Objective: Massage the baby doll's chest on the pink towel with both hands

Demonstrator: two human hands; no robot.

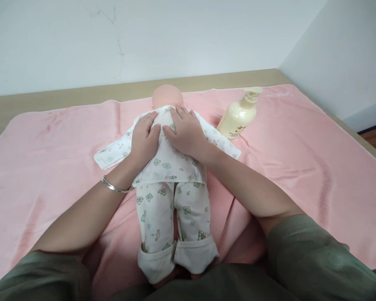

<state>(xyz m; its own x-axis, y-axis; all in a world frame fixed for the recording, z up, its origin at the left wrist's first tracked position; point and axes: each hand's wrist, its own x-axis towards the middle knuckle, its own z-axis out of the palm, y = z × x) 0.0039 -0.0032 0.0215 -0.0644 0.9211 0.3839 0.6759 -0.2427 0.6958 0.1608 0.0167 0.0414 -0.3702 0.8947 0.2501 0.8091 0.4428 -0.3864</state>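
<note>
One doll with a smooth, bald, peach-coloured head [167, 97] lies on one pink, soft-looking fabric blanket [301, 167], its face out of view. It wears two garments: one white long-sleeved top [166, 167] printed with small green animals, and one pair of matching white trousers [156, 217] with two turned-up cuffs. Both sleeves spread outward.

Two bare hands press on the upper part of the top: the left hand [146, 137] and the right hand [188, 130], each flat and open, fingers extended toward the head, gripping nothing. The thumbs point toward each other, slightly apart. One silvery metal bangle [113, 186] circles the left wrist. One pale-yellow pump bottle [238, 117] is on the blanket, near the sleeve on the right side.
</note>
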